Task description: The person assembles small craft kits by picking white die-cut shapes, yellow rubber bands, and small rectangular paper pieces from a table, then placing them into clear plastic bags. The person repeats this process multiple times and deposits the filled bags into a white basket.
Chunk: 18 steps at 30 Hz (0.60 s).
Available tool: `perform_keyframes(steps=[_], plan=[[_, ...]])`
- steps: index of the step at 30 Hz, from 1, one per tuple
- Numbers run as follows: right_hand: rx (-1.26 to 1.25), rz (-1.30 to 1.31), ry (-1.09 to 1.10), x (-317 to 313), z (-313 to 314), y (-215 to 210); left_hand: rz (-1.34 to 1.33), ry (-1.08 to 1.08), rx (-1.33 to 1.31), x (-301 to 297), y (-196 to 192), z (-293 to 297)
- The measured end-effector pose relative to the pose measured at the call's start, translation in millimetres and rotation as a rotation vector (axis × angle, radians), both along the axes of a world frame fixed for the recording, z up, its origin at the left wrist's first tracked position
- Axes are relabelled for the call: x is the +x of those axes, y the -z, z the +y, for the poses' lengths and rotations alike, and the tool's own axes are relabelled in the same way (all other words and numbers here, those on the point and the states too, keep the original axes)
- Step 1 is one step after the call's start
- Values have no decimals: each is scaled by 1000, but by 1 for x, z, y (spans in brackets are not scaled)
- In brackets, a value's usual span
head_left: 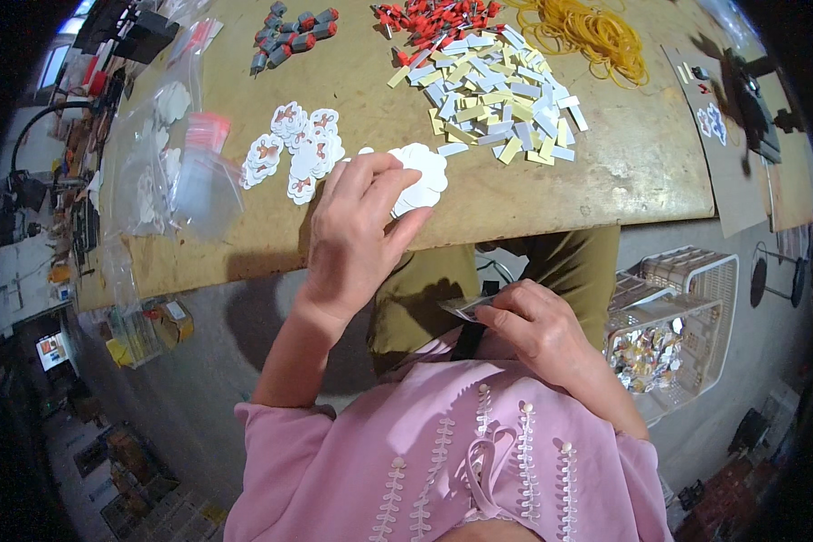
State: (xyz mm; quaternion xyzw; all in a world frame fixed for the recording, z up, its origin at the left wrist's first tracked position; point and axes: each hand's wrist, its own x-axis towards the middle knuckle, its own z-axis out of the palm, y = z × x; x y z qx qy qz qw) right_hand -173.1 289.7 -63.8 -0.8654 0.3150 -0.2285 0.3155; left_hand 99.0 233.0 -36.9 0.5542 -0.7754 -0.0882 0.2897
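Observation:
My left hand (357,226) reaches over the table's near edge. Its fingertips lie on a pile of white scalloped paper cutouts (429,176), with the thumb spread away from the fingers. Left of that pile are several stacks of similar cutouts (312,154) printed with a small brown figure. In my lap, my right hand (542,327) is closed on the edge of a small clear plastic bag (463,309). What the bag contains, if anything, I cannot make out.
Across the wooden table (199,257) lie clear plastic bags (210,185), grey-and-red parts (289,38), red pieces (434,20), yellow and pale strips (506,99) and yellow rubber bands (596,41). White plastic baskets (723,316) stand on the floor to the right.

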Motion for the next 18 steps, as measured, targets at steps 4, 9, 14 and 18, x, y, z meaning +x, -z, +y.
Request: perform_keyframes(steps=[4, 9, 14, 18], plan=[[-1, -4, -6, 1, 2, 3, -13, 11, 34, 1, -5, -5], [-1, -9, -2, 0, 2, 3, 106, 17, 142, 6, -5, -6], [-7, 2, 34, 3, 2, 4, 55, 30, 33, 7, -5, -3], [-56, -19, 58, 2, -2, 1, -48, -64, -102, -6, -3, 4]])
